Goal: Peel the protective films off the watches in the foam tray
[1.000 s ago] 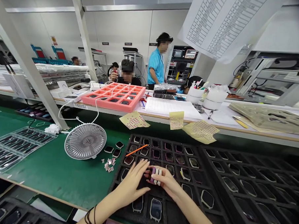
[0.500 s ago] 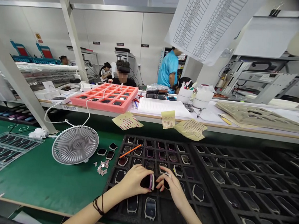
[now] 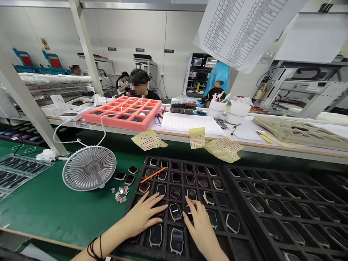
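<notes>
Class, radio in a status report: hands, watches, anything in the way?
Left hand and right hand open, spread over watches in black foam tray. Orange stick farther up tray, clear of hands.

One left hand point(image 3: 143, 215), one right hand point(image 3: 200, 224), one desk fan point(image 3: 89, 168).

We see white panelled walls point(image 3: 129, 24), 2 slanted white pillars point(image 3: 82, 38), and, far back, what seem to be blue racks point(image 3: 25, 58) beneath a small warning sign point(image 3: 44, 43).
</notes>
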Available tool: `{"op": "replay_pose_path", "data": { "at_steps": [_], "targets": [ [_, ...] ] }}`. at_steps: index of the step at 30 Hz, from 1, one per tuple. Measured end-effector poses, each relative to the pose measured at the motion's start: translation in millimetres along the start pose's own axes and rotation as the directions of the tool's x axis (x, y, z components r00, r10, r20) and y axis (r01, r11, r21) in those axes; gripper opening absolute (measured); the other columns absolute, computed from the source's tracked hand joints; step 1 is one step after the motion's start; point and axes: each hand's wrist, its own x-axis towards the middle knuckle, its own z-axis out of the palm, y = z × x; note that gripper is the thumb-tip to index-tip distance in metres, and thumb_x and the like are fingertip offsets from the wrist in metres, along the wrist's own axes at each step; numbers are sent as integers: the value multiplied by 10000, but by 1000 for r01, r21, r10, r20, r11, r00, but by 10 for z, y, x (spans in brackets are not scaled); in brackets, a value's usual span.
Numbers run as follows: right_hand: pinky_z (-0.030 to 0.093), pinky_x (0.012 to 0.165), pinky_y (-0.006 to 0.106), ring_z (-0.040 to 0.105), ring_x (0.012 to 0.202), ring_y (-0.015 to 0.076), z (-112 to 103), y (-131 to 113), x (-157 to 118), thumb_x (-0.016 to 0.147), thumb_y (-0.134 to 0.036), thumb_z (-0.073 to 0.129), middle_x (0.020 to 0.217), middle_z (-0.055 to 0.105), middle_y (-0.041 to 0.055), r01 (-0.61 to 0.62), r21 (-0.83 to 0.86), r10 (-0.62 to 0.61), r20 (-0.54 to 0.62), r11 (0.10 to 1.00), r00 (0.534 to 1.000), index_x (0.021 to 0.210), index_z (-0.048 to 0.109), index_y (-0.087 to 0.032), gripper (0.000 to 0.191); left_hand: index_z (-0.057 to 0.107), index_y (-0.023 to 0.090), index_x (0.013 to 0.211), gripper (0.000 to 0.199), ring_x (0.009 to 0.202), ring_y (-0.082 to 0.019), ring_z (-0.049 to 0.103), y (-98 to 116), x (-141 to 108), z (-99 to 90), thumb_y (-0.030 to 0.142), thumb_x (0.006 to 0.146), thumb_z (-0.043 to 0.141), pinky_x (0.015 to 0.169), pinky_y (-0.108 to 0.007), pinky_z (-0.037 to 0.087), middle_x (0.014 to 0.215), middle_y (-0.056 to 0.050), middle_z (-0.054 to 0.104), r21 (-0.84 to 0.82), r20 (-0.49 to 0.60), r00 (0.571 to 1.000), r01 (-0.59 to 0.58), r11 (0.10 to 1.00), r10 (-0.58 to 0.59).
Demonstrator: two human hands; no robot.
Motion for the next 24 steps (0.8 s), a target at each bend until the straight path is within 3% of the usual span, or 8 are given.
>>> {"op": "replay_pose_path", "data": {
  "at_steps": [3, 7, 10, 13, 15, 17, 19, 24],
  "targets": [
    [359, 1047, 551, 371, 1334, 313, -40, -93, -65, 931, -393, 418, 1451, 419, 76, 127, -95, -130, -17, 987, 991, 1413, 383, -329, 488, 319, 376, 1426, 453, 1384, -248, 305, -4, -88, 2, 388, 977, 378, 1117, -522, 268, 1511, -23, 332, -11, 41, 999, -12, 1000, 12],
    [276, 1115, 547, 287, 1390, 278, -63, -175, -173, 946, -388, 421, 1529, 306, 21, 251, -81, -236, 163, 965, 958, 1465, 229, -366, 554, 384, 332, 1401, 428, 1353, -230, 368, -16, 2, -157, 364, 974, 396, 1108, -468, 314, 1470, -33, 411, -58, -22, 1000, 16, 998, -18],
    [305, 1107, 532, 278, 1393, 275, -41, -202, -283, 945, -365, 436, 1532, 285, 14, 275, -57, -261, 183, 960, 948, 1471, 184, -367, 584, 489, 261, 1321, 362, 1291, -211, 440, 79, 277, -345, 304, 979, 379, 1066, -396, 376, 1387, -61, 500, -105, -139, 987, 66, 992, -80],
    [336, 1090, 518, 271, 1391, 293, -36, -222, -394, 939, -312, 451, 1534, 272, 41, 325, -65, -318, 102, 943, 943, 1485, 166, -324, 616, 566, 219, 1211, 294, 1149, -195, 543, 333, 682, -416, 254, 964, 411, 992, -353, 422, 1202, -59, 622, -116, -136, 991, -32, 993, 16],
    [391, 1050, 503, 341, 1357, 317, -46, -232, -450, 919, -306, 487, 1497, 354, 71, 408, -87, -402, 77, 909, 912, 1482, 216, -295, 625, 615, 198, 1107, 229, 1045, -195, 592, 551, 964, -333, 237, 939, 463, 915, -338, 453, 1114, -52, 656, -72, -43, 986, -164, 984, 161],
    [445, 1004, 473, 452, 1287, 326, -54, -242, -485, 893, -302, 526, 1422, 473, 92, 487, -102, -480, 86, 868, 873, 1461, 300, -271, 612, 624, 177, 1058, 196, 1014, -206, 600, 756, 1211, -164, 254, 913, 517, 885, -336, 457, 1065, -59, 663, -24, 44, 953, -297, 954, 298],
    [485, 961, 443, 545, 1199, 316, -51, -253, -501, 877, -296, 543, 1336, 566, 95, 502, -113, -494, 90, 858, 865, 1424, 386, -258, 570, 615, 166, 1050, 202, 996, -217, 600, 913, 1405, 29, 276, 895, 546, 870, -346, 458, 1031, -72, 660, 20, 101, 922, -377, 926, 373],
    [497, 946, 426, 586, 1135, 300, 1, -260, -486, 864, -353, 557, 1290, 603, 95, 432, -163, -438, 0, 887, 899, 1350, 486, -251, 502, 602, 150, 1055, 323, 992, -276, 590, 1072, 1695, 265, 322, 788, 660, 822, -378, 478, 1041, -130, 633, 124, 252, 913, -358, 925, 320]
  ]
}}
